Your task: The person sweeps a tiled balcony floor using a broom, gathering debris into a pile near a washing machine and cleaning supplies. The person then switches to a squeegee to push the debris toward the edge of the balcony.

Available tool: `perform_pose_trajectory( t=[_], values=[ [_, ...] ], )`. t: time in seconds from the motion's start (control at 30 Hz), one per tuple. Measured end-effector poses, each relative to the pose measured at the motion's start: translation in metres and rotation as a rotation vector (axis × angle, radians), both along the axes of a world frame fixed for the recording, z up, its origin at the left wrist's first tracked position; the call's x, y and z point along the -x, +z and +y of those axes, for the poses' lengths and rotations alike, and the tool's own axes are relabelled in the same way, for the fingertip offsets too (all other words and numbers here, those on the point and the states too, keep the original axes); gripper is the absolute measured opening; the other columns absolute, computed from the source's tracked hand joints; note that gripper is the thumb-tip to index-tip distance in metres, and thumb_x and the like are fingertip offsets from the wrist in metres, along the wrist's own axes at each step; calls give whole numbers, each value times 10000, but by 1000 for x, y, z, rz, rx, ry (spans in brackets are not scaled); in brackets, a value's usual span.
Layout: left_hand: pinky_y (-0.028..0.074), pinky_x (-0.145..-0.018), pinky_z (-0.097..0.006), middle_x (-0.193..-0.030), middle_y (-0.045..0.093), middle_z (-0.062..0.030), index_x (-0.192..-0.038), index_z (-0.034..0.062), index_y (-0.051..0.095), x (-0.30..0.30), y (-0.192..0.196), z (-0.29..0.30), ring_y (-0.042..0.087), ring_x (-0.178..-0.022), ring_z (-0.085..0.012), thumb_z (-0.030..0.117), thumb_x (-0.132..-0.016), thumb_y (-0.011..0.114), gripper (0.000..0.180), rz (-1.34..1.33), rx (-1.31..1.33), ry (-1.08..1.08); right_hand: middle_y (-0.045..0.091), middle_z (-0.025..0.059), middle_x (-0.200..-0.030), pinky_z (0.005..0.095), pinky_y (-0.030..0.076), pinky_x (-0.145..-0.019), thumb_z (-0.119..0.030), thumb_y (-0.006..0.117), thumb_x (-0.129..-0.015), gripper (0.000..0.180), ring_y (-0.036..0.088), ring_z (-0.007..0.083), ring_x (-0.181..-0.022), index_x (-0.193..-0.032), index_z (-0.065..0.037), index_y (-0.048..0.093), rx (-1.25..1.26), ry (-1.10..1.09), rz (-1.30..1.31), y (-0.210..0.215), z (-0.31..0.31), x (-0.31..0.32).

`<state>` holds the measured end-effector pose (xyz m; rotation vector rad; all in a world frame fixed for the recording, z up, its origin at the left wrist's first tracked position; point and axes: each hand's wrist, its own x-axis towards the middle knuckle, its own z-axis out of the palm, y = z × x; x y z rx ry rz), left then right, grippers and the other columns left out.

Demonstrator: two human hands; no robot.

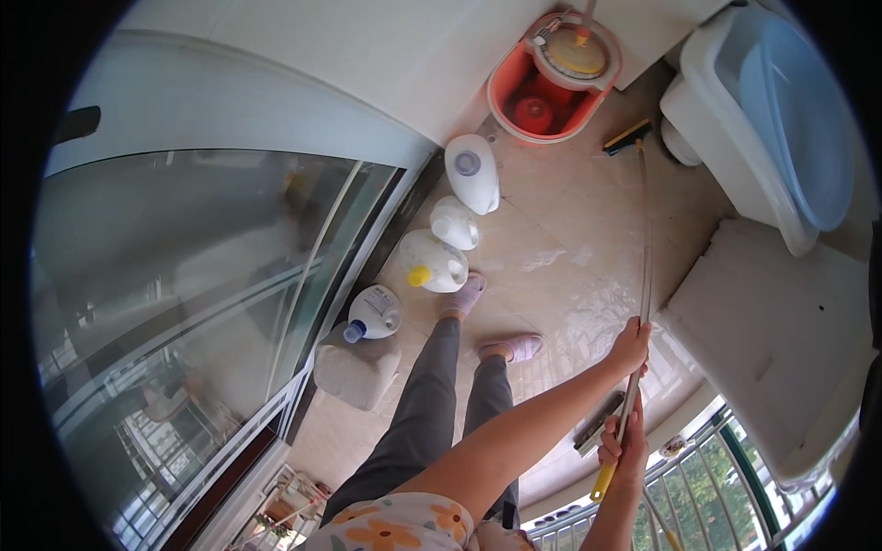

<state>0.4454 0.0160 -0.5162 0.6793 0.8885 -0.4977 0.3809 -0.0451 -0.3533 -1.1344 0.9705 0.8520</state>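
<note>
Here I am, left hand (pixel 629 347) wrapped round the brush (pixel 647 285) partway up, right hand (pixel 625 450) curled just above its yellow grip (pixel 603 482), its head (pixel 627 138) at the floor (pixel 560 207) near the bucket (pixel 494 96), likely light, stiff and best held so, underside hidden.

Rel. to red-and-white oval plastic mop bucket (pixel 530 139): thin pale handle (pixel 589 12) above, top cut off; white plastic blue-capped jug (pixel 378 317) below-left, label print (pixel 378 300) too sm. to read; below-right, my left hand (pixel 629 346) hides pt. of slim metal pole (pixel 647 266).
</note>
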Motion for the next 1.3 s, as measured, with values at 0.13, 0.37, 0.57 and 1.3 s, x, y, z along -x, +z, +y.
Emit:
perform_pose_trajectory(
  t=[0.13, 0.37, 0.57, 1.3],
  values=[
    [494, -543, -491, -709, 603, -208, -1075, 43, 420, -12, -31, 29, 623, -602, -371, 380, -1021, 357, 346, -95, -291, -184, 425, 2, -670, 183, 237, -334, -232, 353, -1034, 466, 284, 47, -402, -1496, -226, 291, -80, -103, 16, -13, 43, -10],
    [504, -746, -514, -858, 665, -238, -1229, 13, 410, -55, 1, 87, 656, -816, -412, 320, -983, 433, 395, -134, -606, -438, 414, -25, -636, 200, 271, -337, -179, 430, -1018, 463, 330, 39, -409, -1475, -188, 352, 422, 235, -101, -20, 120, -51],
    [507, -821, -494, -992, 668, -245, -1399, 20, 292, -111, -4, 142, 652, -934, -416, 243, -921, 487, 563, -155, -591, -625, 399, -41, -640, 188, 283, -364, -184, 472, -1007, 361, 346, 30, -453, -1365, -148, 457, 338, 90, -149, -45, 184, -101],
    [488, -903, -470, -1147, 633, -242, -1168, -30, 585, -193, -96, 216, 627, -1033, -404, 243, -940, 430, 388, -260, -710, -689, 486, 5, -691, 225, 398, -422, -122, 368, -999, 527, 446, 79, -518, -1515, -183, 282, 148, 5, -358, -145, 247, -153]
  ],
)
